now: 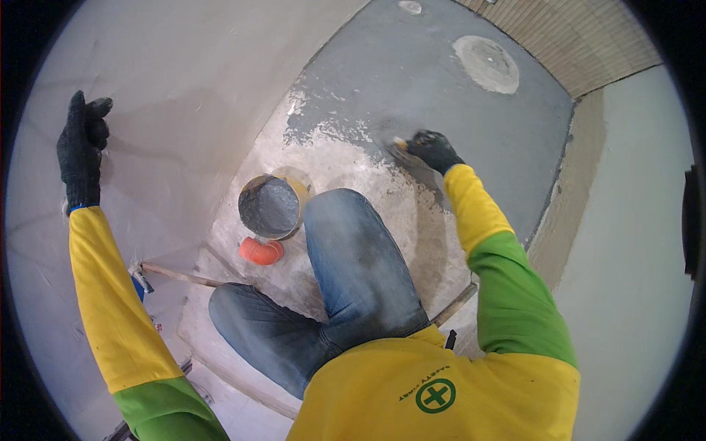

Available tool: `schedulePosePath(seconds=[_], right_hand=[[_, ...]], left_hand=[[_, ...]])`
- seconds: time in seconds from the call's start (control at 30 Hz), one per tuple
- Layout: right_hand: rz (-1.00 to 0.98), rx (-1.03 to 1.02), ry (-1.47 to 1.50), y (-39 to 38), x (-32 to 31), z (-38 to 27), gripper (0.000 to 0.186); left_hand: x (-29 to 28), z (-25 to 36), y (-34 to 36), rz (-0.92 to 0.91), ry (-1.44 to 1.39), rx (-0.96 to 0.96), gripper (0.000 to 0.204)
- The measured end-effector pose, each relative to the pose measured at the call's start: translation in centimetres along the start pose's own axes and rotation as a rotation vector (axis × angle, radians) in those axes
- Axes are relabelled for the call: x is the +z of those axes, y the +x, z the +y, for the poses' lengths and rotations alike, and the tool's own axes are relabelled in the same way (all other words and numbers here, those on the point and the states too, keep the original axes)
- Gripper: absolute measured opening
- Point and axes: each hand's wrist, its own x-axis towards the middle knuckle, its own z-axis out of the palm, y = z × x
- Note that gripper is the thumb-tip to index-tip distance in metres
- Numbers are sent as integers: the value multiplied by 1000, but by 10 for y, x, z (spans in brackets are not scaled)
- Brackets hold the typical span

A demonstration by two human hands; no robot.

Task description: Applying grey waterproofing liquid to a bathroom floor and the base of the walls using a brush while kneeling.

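My right hand [434,151], in a black glove, is shut on a paintbrush [399,147] whose bristles touch the floor where grey coating [441,95] meets bare pale concrete [346,169]. My left hand [82,147], also gloved in black, rests flat against the pale wall [184,88] on my left, holding nothing. A bucket [270,207] of grey liquid stands on the floor just left of my raised knee [346,235]. I am squatting in blue jeans with yellow and green sleeves.
An orange pipe fitting [260,251] lies beside the bucket. A round pale patch [485,64] marks the grey floor farther off. A tiled surface [581,37] lies at the top right, a plastered wall [632,242] on my right. A thin rod [176,275] crosses the floor.
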Motion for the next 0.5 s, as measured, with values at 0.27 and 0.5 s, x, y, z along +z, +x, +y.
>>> schedulePosePath(seconds=[0.27,0.5], right_hand=[[327,192,-211,-44,9,73,24],[360,-105,173,-71,114,-65,26]], left_hand=[[12,-2,4,-83,-100,42,49],[-14,-15,13,-31,93,101,49]])
